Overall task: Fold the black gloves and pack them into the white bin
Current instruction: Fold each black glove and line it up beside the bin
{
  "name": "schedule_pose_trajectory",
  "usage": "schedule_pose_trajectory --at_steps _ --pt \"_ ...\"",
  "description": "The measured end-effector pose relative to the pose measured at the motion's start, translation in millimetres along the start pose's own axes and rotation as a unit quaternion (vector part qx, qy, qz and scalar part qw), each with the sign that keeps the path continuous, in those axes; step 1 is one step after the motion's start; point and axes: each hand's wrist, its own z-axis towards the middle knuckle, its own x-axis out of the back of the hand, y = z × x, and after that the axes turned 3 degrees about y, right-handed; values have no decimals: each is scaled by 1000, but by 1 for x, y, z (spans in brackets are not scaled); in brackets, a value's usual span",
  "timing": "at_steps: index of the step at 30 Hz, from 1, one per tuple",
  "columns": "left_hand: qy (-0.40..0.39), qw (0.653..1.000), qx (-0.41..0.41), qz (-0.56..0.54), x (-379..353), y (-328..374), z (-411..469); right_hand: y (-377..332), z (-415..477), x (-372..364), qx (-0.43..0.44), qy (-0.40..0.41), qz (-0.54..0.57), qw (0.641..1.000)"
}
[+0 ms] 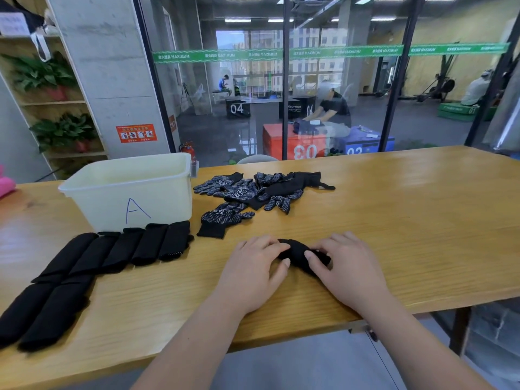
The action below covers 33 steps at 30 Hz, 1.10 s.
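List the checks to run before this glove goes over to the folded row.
1. Grip: left hand and right hand both hold the glove on the table: ok.
2. Fold finished: fingers cover part of the glove: cannot tell.
3. Space by the folded row in front of the white bin: bare table at its right end: ok.
4. White bin upright and open on top: ok.
5. Room inside the white bin: its floor is hidden: cannot tell.
6. All gloves folded: a loose pile lies beyond the hands: not ok.
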Motion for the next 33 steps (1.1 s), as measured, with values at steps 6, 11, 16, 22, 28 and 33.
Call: schedule_pose_trajectory --at_steps 6,11,16,22,28,33 --pt "-15 996 34 -80 -3 -7 3 -2 -1 11 6 -37 80 996" --pt "2 992 72 -100 -2 -9 4 -6 7 4 93 -230 47 968" --pt "-4 993 76 -88 -2 -11 4 -4 9 0 92 -253 38 962" --pt "-6 997 56 -58 0 -9 2 4 10 2 46 -231 152 960" --pt "-46 998 40 10 16 -8 -8 -3 8 6 79 -244 91 962" --pt "-74 994 60 50 39 -29 -31 -33 9 13 109 -265 82 955"
